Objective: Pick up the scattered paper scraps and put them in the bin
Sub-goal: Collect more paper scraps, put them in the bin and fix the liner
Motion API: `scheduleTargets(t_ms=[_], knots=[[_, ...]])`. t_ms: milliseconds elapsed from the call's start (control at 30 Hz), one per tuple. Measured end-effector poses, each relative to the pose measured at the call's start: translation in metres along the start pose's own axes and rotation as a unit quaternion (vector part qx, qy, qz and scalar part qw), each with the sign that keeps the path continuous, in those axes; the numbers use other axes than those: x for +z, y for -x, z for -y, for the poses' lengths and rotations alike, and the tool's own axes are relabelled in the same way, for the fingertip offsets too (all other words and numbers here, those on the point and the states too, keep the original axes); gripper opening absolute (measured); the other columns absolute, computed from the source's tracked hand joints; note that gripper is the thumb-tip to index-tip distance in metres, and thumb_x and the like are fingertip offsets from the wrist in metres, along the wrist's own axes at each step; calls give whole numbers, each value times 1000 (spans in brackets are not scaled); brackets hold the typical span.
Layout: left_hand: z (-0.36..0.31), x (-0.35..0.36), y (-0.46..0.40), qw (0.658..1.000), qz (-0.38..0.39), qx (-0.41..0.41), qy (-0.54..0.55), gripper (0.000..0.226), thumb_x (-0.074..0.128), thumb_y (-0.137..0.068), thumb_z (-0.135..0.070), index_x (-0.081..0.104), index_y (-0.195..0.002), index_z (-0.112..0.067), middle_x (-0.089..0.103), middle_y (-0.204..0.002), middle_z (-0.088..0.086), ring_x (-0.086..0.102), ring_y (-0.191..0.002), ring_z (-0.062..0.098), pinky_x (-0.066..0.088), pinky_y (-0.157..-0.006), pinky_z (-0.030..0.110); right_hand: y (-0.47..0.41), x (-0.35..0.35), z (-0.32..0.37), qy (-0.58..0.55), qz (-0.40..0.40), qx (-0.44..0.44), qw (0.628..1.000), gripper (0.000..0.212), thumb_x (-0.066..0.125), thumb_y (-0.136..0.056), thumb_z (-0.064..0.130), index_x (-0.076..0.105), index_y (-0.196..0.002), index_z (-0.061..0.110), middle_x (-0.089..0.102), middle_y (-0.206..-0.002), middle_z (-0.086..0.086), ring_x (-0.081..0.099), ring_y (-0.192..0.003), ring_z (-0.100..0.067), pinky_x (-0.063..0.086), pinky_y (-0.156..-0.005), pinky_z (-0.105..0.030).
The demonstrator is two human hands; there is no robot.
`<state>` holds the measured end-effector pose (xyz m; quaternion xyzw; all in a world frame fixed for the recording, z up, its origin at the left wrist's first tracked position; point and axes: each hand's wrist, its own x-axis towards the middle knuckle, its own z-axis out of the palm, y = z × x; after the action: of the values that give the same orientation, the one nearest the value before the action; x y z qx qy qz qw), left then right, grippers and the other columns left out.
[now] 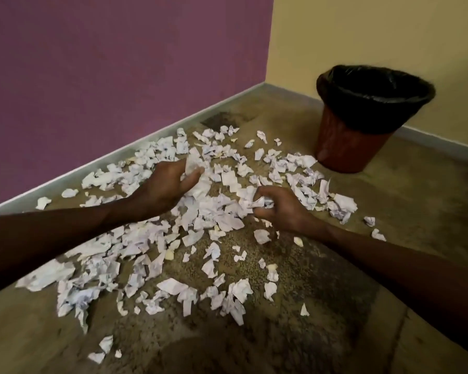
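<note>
Several torn and crumpled white paper scraps (146, 268) lie spread over the brown floor from the wall to the middle of the view. My left hand (165, 184) hovers over the pile's centre, fingers curled around a few scraps. To its right, my right hand (281, 209) is closed on a bunch of crumpled scraps just above the floor. A red bin (354, 147) with a black liner stands upright at the back right, beyond the scraps, its mouth open.
A purple wall (119, 63) with a pale skirting board runs along the left; a yellow wall (376, 31) meets it at the corner behind the bin. Bare speckled floor (416, 211) lies to the right and at the front.
</note>
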<state>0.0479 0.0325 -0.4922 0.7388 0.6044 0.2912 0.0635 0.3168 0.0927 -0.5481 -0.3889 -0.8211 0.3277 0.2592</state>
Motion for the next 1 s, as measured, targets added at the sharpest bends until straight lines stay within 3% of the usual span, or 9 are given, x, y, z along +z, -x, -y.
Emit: scheduleTargets(t_ms=[100,200,300,433,533,600,667,833,1000], knots=[[-3,-25,-22,999,-53,1,1,42,47,-99,-37,44,-64,-14,43,-56,-4,41,-51,9,31,-51,24,-18,-28,25,7,-33,1,999,18,76,-79,15,61,-79,26,65,-80,8,58,-60,5,43,-57,-14],[-9,-48,-39,996,-80,8,31,32,44,-100,-37,51,-77,-16,51,-64,-11,48,-60,1,35,-55,20,-38,-53,50,12,-78,9,997,13,75,-81,17,63,-82,14,65,-68,-2,55,-42,-5,44,-45,-22],[-12,-66,-53,991,-122,15,51,26,45,-101,-33,52,-82,-18,54,-65,-5,49,-60,1,36,-55,17,-55,-74,75,11,-107,19,994,10,73,-82,17,64,-81,16,68,-67,-7,59,-40,-21,46,-38,-27],[-8,-83,-69,982,-165,2,88,35,44,-101,-34,59,-84,-7,61,-68,8,55,-59,18,37,-54,30,-79,-90,98,12,-129,36,991,6,71,-83,16,66,-83,16,69,-76,-16,58,-47,-23,52,-42,-36],[-6,-96,-73,978,-185,2,97,33,44,-101,-32,59,-84,-9,59,-65,3,53,-57,10,38,-52,22,-92,-101,117,-3,-125,45,991,8,68,-87,15,63,-91,10,65,-76,-22,54,-49,-27,49,-42,-32],[-2,-103,-75,977,-191,1,97,31,43,-101,-32,60,-86,-11,58,-65,1,53,-57,6,38,-52,20,-99,-108,125,6,-124,37,992,6,66,-89,13,61,-89,11,60,-67,-14,52,-44,-21,46,-39,-27],[3,-107,-78,975,-201,-9,95,32,43,-102,-32,61,-86,-10,58,-64,1,54,-57,8,37,-52,21,-108,-113,125,17,-135,23,990,6,67,-88,16,61,-88,14,59,-60,-6,51,-41,-17,48,-40,-31],[-4,-99,-92,968,-236,-32,75,36,43,-102,-27,50,-70,-13,50,-55,-3,48,-48,10,30,-48,19,-134,-128,100,6,-167,16,986,10,69,-87,17,61,-82,19,58,-47,7,51,-36,-13,48,-39,-29],[-11,-80,-105,969,-233,-52,69,39,43,-101,-29,51,-67,-12,49,-52,3,47,-46,17,31,-48,22,-153,-151,56,-16,-194,26,980,11,68,-82,26,59,-75,26,62,-51,0,58,-40,-23,52,-46,-40]])
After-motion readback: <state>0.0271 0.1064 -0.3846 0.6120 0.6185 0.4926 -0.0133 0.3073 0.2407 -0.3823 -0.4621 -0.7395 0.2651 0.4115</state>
